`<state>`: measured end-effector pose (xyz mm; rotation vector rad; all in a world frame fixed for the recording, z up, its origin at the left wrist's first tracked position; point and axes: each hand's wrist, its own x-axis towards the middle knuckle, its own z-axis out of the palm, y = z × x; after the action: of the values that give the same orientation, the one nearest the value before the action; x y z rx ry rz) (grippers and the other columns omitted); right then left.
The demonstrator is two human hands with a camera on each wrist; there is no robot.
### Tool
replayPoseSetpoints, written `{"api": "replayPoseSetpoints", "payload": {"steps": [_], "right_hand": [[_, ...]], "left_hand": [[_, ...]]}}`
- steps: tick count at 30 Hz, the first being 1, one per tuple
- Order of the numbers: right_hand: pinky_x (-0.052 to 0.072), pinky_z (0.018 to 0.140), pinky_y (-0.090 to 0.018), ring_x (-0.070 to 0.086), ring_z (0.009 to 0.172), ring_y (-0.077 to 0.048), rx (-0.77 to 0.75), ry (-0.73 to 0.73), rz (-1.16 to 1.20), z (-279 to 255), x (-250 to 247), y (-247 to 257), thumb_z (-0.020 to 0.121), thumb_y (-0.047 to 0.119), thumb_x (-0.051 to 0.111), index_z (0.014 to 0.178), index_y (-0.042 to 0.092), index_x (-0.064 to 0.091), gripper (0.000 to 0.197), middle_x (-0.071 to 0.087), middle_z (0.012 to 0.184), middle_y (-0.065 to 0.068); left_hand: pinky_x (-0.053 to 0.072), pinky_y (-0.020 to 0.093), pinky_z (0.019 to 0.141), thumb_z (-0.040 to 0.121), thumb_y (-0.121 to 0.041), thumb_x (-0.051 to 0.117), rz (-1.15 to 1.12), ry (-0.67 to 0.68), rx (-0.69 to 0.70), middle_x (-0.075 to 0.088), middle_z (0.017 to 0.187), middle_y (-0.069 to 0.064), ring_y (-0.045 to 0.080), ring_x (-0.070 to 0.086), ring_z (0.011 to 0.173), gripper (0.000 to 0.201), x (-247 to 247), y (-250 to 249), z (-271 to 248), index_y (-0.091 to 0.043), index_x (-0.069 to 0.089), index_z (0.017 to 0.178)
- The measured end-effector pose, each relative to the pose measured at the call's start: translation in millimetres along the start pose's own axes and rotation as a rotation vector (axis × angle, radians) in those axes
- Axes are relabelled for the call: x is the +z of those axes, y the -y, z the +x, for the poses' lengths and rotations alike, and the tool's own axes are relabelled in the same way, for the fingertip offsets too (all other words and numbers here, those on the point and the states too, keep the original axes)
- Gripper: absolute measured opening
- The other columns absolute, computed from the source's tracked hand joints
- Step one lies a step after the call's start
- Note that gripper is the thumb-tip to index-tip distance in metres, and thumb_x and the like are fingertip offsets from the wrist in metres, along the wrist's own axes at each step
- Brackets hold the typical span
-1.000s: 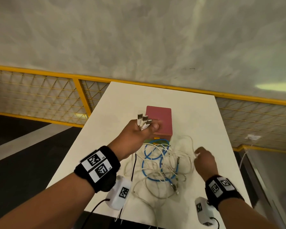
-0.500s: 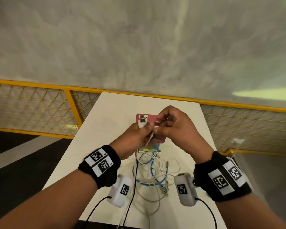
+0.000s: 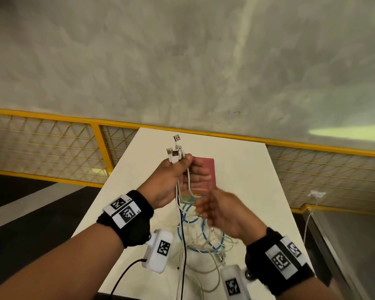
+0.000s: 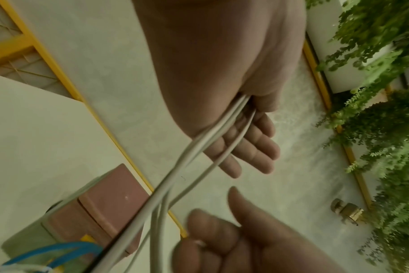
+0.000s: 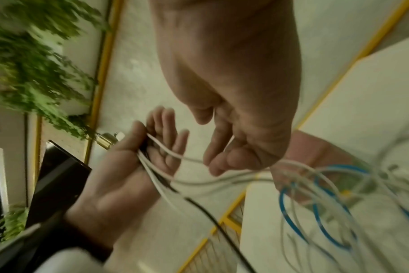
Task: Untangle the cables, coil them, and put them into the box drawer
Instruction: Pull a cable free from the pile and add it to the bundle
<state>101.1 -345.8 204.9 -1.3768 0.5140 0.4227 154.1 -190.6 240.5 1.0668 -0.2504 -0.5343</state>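
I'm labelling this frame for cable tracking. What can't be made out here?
- Right hand: motion-blurred in the head view; whether it grips a cable is unclear.
- Red box: its drawer is hidden behind the left hand in the head view.
- Cable tangle: individual white cables can't be traced; strands overlap.
- USB plugs: exact count uncertain; too small.

Both forearms reach forward, each wrist wrapped in a black band carrying printed square markers and a small white camera unit hanging beneath. The left hand [image 3: 178,176] is raised, palm turned toward the right, its thumb pressing a bundle of cables [image 3: 183,191] against the palm while the fingers [image 4: 252,146] lie nearly straight. The right hand [image 3: 222,211] sits lower, just beside the left hand, blurred, fingers loosely bent; whether it touches the cables cannot be told.
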Motion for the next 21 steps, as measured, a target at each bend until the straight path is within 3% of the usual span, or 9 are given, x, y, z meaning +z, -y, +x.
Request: {"api": "replayPoseSetpoints", "payload": {"steps": [2,5,8,11,16,18,21], "right_hand": [[0.03,0.048,-0.024,0.044,0.048,-0.012,0.126,0.156,0.071,0.7,10.6,-6.8,0.097,0.05,0.036,0.077,0.011,0.067,0.053,0.06,0.06,-0.002],[0.03,0.045,-0.02,0.039,0.044,-0.011,0.116,0.242,0.31,6.9,20.1,6.7,0.093,0.043,0.046,0.059,0.021,0.056,0.042,0.047,0.05,0.004],[0.041,0.052,-0.029,0.049,0.045,-0.021,0.096,0.132,0.605,22.5,11.9,25.6,0.095,0.024,0.041,0.068,0.008,0.054,0.034,0.052,0.057,-0.009],[0.043,0.066,-0.034,0.055,0.059,-0.021,0.059,-0.015,0.702,29.9,-10.2,43.2,0.097,0.016,0.038,0.074,0.006,0.056,0.031,0.058,0.064,-0.007],[0.043,0.063,-0.033,0.062,0.057,-0.017,0.002,-0.13,0.746,40.2,-31.5,45.3,0.102,0.022,0.034,0.075,0.014,0.054,0.034,0.061,0.069,-0.001],[0.046,0.063,-0.034,0.066,0.052,-0.018,0.008,-0.139,0.674,40.0,-25.9,32.5,0.103,0.022,0.034,0.078,0.015,0.054,0.033,0.064,0.065,-0.002],[0.049,0.072,-0.038,0.07,0.07,-0.021,0.016,-0.036,0.522,27.6,-1.3,8.5,0.103,0.019,0.037,0.086,0.015,0.055,0.025,0.072,0.064,-0.005]], "left_hand": [[0.059,0.043,0.081,0.094,-0.031,0.049,0.017,-0.005,-0.021,0.074,0.084,0.018,0.03,0.075,0.08,0.033,2.0,2.1,-5.5,-0.002,0.066,0.094],[0.061,0.036,0.068,0.096,-0.03,0.05,0.059,-0.019,-0.077,0.069,0.069,0.012,0.023,0.07,0.062,0.032,9.3,12.4,-19.0,-0.004,0.065,0.086],[0.052,0.03,0.051,0.1,-0.031,0.051,0.194,-0.049,-0.227,0.055,0.055,0.007,0.018,0.054,0.045,0.037,0.2,27.9,-36.9,-0.008,0.063,0.074],[0.037,0.023,0.039,0.099,-0.027,0.055,0.398,-0.032,-0.415,0.043,0.045,0.004,0.014,0.04,0.034,0.038,-33.8,55.1,-63.2,-0.011,0.058,0.064],[0.018,0.02,0.04,0.096,-0.034,0.056,0.54,-0.118,-0.826,0.029,0.049,0.001,0.014,0.023,0.038,0.043,-96.9,74.8,-110.1,-0.018,0.05,0.056],[0.019,0.019,0.041,0.095,-0.036,0.057,0.587,-0.197,-0.743,0.032,0.05,0.001,0.015,0.024,0.04,0.042,-98.1,64.4,-105.6,-0.018,0.051,0.058],[0.021,0.02,0.043,0.096,-0.035,0.058,0.514,-0.407,-0.3,0.04,0.054,0.001,0.014,0.029,0.041,0.035,-69.1,38.5,-75.3,-0.012,0.059,0.07]]}}
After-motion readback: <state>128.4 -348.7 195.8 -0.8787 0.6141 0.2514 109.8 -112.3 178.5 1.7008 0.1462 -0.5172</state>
